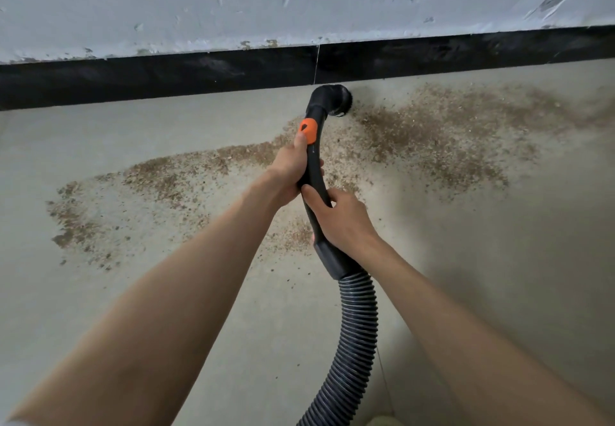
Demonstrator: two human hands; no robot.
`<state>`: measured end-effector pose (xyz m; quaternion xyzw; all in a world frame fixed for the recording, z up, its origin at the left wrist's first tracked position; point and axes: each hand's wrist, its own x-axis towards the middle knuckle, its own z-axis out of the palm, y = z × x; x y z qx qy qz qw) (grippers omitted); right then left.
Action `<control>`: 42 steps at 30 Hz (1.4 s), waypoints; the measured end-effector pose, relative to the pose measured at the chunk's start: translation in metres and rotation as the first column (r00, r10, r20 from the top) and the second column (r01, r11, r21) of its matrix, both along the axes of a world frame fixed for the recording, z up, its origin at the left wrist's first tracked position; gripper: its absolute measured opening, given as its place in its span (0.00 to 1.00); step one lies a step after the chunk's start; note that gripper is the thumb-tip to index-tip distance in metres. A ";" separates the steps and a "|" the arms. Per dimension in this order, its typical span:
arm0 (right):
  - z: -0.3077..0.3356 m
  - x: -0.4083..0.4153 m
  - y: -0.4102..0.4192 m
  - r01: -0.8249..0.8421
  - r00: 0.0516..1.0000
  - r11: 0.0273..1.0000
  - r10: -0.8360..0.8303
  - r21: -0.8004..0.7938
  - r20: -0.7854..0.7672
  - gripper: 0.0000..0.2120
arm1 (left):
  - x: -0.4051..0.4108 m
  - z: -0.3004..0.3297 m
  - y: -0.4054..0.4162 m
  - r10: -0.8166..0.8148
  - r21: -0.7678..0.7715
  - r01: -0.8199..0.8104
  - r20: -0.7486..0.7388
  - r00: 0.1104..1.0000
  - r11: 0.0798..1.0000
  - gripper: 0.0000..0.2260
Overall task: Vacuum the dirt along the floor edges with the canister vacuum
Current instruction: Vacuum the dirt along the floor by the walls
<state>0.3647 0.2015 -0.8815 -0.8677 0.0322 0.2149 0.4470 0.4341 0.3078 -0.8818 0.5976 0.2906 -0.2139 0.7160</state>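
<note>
A black curved vacuum handle (314, 166) with an orange slider (308, 130) ends in a round brush nozzle (336, 99) that sits on the floor right at the black skirting (166, 76). My left hand (289, 172) grips the handle just below the orange slider, thumb near it. My right hand (339, 216) grips the handle lower down, above the cuff where the ribbed grey hose (354, 335) begins. Brown sawdust-like dirt (432, 136) spreads over the floor on both sides of the nozzle. The canister is out of view.
A chipped white wall (299, 3) rises above the skirting. The grey concrete floor (499, 276) runs toward me, and the hose trails off the bottom edge. A pale object (382, 420) peeks in at the bottom.
</note>
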 end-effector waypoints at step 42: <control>0.021 -0.203 0.302 -0.627 0.764 0.774 0.633 0.093 -0.122 0.22 | -0.273 0.031 0.322 0.589 0.182 -0.568 -0.085 0.804 0.802 0.18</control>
